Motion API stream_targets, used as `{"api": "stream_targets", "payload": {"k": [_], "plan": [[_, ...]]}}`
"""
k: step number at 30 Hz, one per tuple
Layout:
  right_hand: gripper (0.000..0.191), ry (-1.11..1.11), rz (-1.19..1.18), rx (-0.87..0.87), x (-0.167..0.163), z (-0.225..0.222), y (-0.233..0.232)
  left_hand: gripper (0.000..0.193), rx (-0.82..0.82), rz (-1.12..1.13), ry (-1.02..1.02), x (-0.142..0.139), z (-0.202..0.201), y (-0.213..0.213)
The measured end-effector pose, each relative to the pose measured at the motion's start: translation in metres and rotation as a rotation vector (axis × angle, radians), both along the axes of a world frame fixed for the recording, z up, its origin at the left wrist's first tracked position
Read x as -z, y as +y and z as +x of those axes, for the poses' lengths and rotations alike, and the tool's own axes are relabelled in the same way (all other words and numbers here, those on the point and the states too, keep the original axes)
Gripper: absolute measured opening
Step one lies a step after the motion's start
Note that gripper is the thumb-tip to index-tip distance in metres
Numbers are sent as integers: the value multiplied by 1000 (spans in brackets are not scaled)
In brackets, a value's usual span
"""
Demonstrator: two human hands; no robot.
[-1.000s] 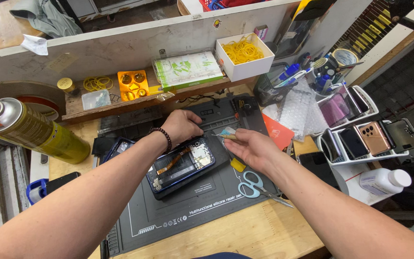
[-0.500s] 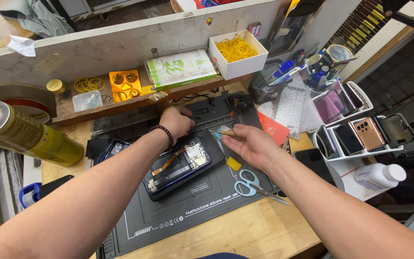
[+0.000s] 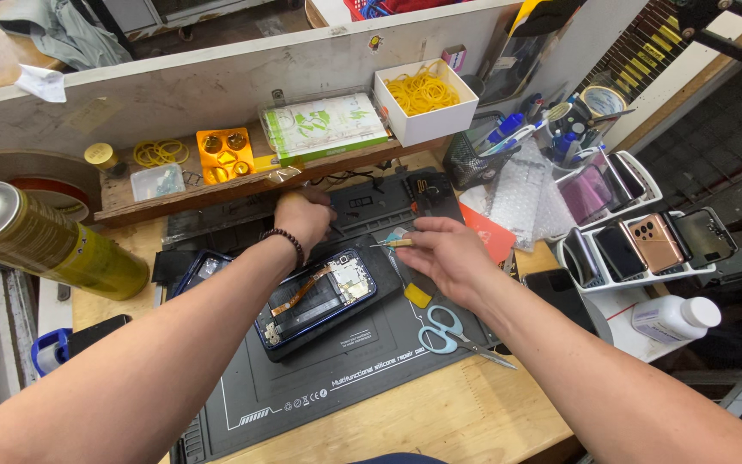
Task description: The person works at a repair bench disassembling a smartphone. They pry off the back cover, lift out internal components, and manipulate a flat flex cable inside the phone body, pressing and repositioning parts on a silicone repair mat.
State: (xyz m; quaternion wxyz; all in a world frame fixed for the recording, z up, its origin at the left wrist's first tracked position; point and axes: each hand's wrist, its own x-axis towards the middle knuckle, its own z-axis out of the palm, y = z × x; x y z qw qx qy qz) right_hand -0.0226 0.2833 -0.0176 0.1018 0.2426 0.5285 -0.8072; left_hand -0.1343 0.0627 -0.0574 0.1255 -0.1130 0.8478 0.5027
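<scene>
1. left hand (image 3: 302, 219) moved up off the opened phone (image 3: 315, 301), now at the mat's (image 3: 319, 387) top edge, near the shelf (image 3: 216, 185)
2. right hand (image 3: 444, 258) shifted slightly toward the phone, thin tool (image 3: 392, 243) pinched, tip pointing left
3. camera view shifted slightly

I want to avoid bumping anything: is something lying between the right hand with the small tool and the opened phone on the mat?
Nothing visible: only bare black mat separates the right hand from the opened phone.
</scene>
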Motion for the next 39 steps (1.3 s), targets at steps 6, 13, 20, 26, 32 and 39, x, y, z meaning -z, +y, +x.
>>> {"api": "stream_targets", "payload": {"k": [6,13,20,26,32,39], "plan": [[27,282,501,-211,-28,6,-36,51,313,-284,259,-50,86,-35],[23,397,885,-258,-36,12,-63,90,542,-513,230,-81,138,-39],[22,426,1041,-275,-40,16,-69,87,521,-525,197,-82,142,-36],[21,376,1054,-243,-45,19,-73,90,531,-522,164,-84,144,-36],[17,583,1234,-261,-56,24,-79,91,521,-528,158,-83,145,-36],[18,597,1523,-521,-79,11,-99,93,513,-528,148,-84,145,-33]]}}
